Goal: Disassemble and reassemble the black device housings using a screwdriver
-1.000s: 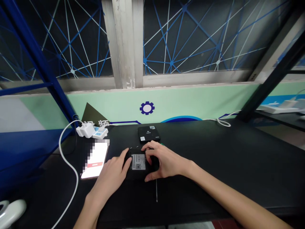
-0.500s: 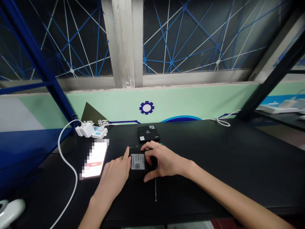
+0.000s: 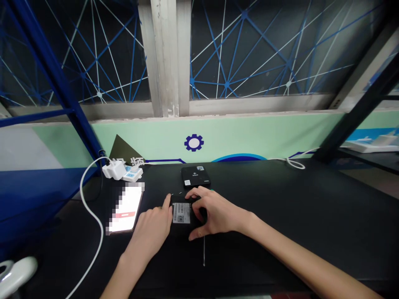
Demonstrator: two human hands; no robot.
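Observation:
A small flat black electronic box lies on the desk between my hands, with a white printed label (image 3: 181, 213) facing up. My left hand (image 3: 152, 228) holds its left side, the index finger straight along the far left corner and the other fingers curled. My right hand (image 3: 215, 212) arches over the right part, fingertips at the far edge and thumb at the near edge. From beneath that hand a thin metal shaft (image 3: 204, 251) points toward me; a green bit shows behind the knuckles. Tiny slender pieces, perhaps screws (image 3: 180, 192), lie just beyond the box.
Behind the hands lies a flat black case (image 3: 195, 177) with stickers. To the left are a lit phone (image 3: 126, 209), a power strip with a white plug (image 3: 116, 169) and a white cable (image 3: 98, 220). Another cable (image 3: 296, 165) lies by the wall. A white rounded object (image 3: 20, 274) sits at lower left.
The view has shifted slightly, so everything sits a little lower and to the right. Both hands keep about the same place on the box.

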